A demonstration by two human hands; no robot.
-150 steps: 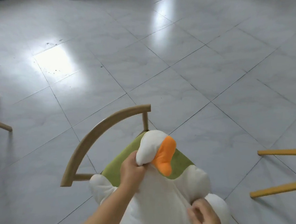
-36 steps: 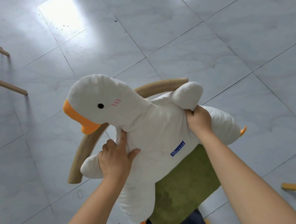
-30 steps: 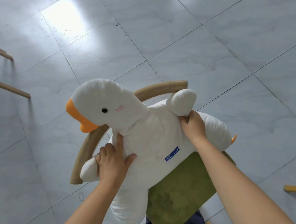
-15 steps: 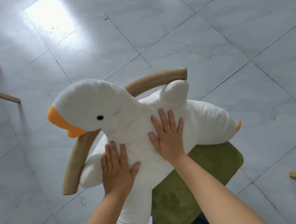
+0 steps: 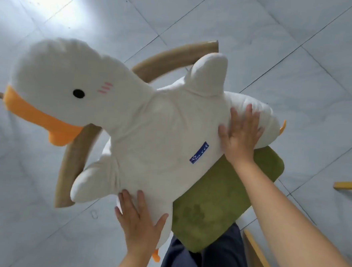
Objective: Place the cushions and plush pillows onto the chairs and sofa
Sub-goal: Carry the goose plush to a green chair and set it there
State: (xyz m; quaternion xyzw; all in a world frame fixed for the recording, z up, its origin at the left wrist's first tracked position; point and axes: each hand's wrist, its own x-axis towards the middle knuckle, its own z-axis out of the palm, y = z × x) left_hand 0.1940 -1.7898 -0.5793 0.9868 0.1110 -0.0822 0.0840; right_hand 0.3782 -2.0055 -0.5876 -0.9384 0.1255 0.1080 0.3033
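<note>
On the green seat cushion [image 5: 218, 203] of the wooden chair [image 5: 73, 161] lies the goose plush pillow [image 5: 150, 131], belly up across the seat, its head and orange beak [image 5: 40, 121] hanging out past the curved backrest. Both hands are flat on it: the left hand [image 5: 139, 216] presses the lower body near one wing with straight, spread fingers, and the right hand [image 5: 240, 135] presses the tail end the same way. Neither grip closes round anything; it is open palms patting the plush down.

The step looks like settling the goose in place. Done well, that means pushing its weight toward the middle of the seat so the heavy head does not drag it over the backrest, then lifting both palms away gently. The plush is soft and will likely spring back a little once released.

No containers show here; the chair seat is the only holder, carrying the cushion and the goose on top. Other chair legs [image 5: 348, 185] stand on the tiled floor [image 5: 261, 35] nearby.
</note>
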